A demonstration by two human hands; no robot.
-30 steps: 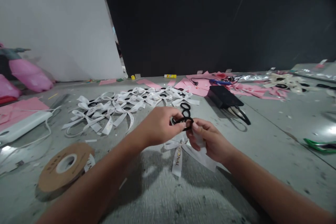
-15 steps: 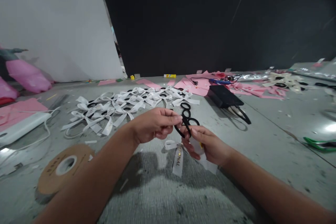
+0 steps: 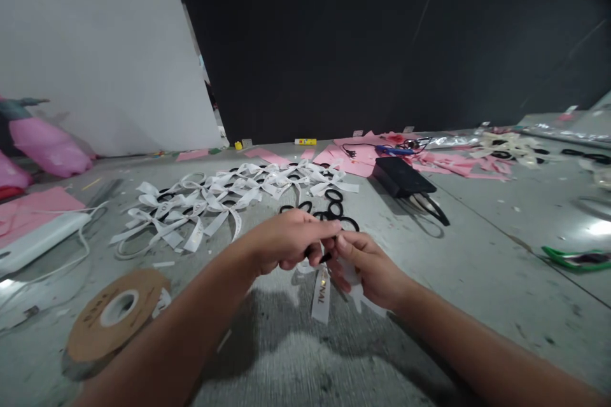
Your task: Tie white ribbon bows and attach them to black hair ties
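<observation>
My left hand (image 3: 293, 238) is closed, its fingers pinched on a black hair tie that is mostly hidden behind them. Touching it from the right, my right hand (image 3: 375, 267) is closed around a white ribbon bow. One tail of the ribbon (image 3: 321, 296), with gold lettering, hangs below the fingers. Just beyond my hands, several loose black hair ties (image 3: 335, 209) lie on the grey surface. Farther back to the left spreads a group of white ribbon bows (image 3: 219, 203) on black bands.
A brown ribbon spool (image 3: 90, 324) lies beside my left forearm. At the left is a white power strip (image 3: 45, 241) with its cord. A black box (image 3: 403, 177) stands right of centre, near pink sheets (image 3: 351, 162). Green-handled scissors (image 3: 575, 259) lie at the far right.
My left hand has moved slightly right and over the right fingers. The black hair tie, stretched in view before, is now mostly covered. The view has shifted slightly.
</observation>
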